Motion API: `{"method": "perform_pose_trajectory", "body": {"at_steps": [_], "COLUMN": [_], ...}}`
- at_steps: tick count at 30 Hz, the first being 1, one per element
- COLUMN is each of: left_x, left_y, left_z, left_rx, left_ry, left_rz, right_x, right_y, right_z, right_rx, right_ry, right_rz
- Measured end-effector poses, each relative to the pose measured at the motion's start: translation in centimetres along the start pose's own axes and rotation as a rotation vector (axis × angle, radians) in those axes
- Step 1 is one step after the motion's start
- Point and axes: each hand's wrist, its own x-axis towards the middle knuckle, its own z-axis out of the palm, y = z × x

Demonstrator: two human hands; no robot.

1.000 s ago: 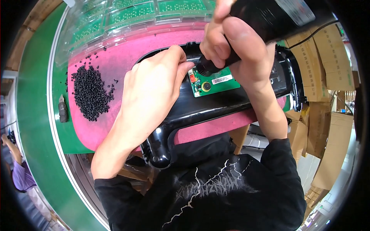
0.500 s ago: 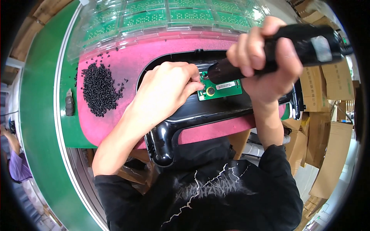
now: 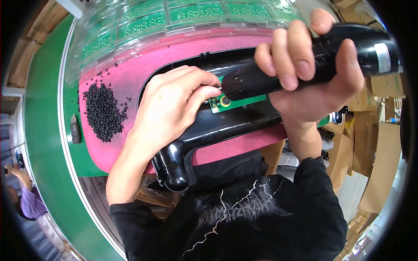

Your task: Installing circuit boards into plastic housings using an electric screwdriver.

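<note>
A black handheld electric screwdriver (image 3: 244, 82) lies in my right hand (image 3: 315, 98), its fingers wrapped round the body. Its narrow end points left, over a green circuit board (image 3: 244, 103). Close to that end, the thumb and forefinger of my left hand (image 3: 167, 98) are pinched together above the board's left edge. Whatever small thing they grip is too small to make out. The board, with a round black-and-yellow part on it, sits inside a curved glossy black plastic housing (image 3: 209, 128). The screwdriver covers much of the board, and its tip cannot be seen clearly.
A heap of small black screws or similar pieces (image 3: 103, 113) lies left on the pink mat (image 3: 130, 78). Beyond it are clear plastic trays (image 3: 174, 17) of green boards. A dark, pointed tool (image 3: 75, 130) rests on the green table (image 3: 43, 108). Cardboard boxes (image 3: 365, 143) stand right.
The screwdriver has tilted and come nearer the camera, now covering more of the board. My left hand stays pinched near its end. The whole view has shifted slightly.
</note>
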Motion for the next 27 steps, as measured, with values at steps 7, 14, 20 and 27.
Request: {"method": "perform_pose_trajectory", "body": {"at_steps": [7,14,20,27], "left_x": [-0.1,-0.1,-0.5,-0.7], "left_y": [0.2,0.5,0.3,-0.2], "left_z": [0.1,0.2,0.6,0.4], "left_rx": [0.063,0.004,0.055,0.054], "left_ry": [0.173,0.127,0.145,0.077], "left_rz": [-0.094,-0.168,-0.093,-0.140], "right_x": [-0.7,0.1,0.0,-0.6], "right_y": [-0.2,1.1,1.9,2.2], "right_z": [1.1,0.4,1.1,2.4], "right_rx": [-0.116,-0.210,-0.217,-0.245], "right_ry": [0.092,-0.317,-0.235,-0.121], "right_rz": [0.182,0.131,0.190,0.226]}}
